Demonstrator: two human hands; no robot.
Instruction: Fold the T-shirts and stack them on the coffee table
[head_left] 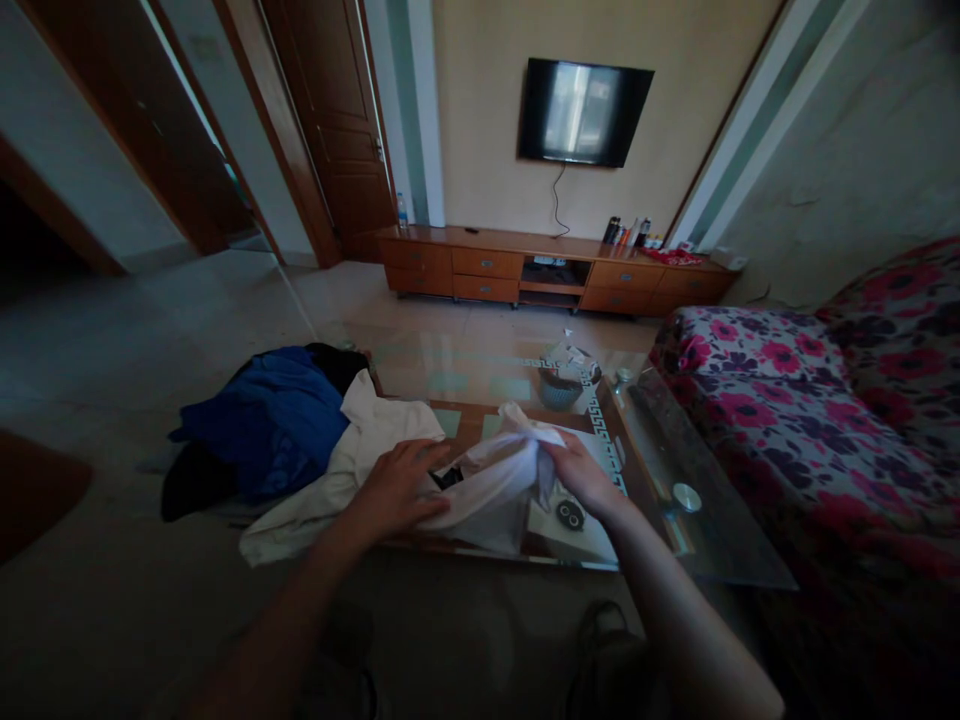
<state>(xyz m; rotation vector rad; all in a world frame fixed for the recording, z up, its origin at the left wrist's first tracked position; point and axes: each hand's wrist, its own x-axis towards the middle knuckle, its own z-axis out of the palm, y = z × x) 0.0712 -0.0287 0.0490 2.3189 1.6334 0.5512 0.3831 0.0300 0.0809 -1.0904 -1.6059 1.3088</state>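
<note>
A thin white cloth [491,490] spreads over the near part of the glass table [720,530]. My right hand [581,470] is closed on its bunched upper right part, lifting it a little. My left hand [401,490] lies over the cloth's left side with its fingers spread. Left of it a cream-white garment [375,430] is laid out, partly under my left wrist. Beyond that garment, blue clothing [277,410] and black clothing are heaped at the table's left end. A small dark thing shows between my left hand and the white cloth; I cannot make out what it is.
A basket [561,385] with crumpled plastic stands at the table's far side. On the right is a flowered sofa [772,400]. A long wooden cabinet [487,265] with bottles on it runs along the far wall, under a television [585,112]. My feet are below the table's near edge.
</note>
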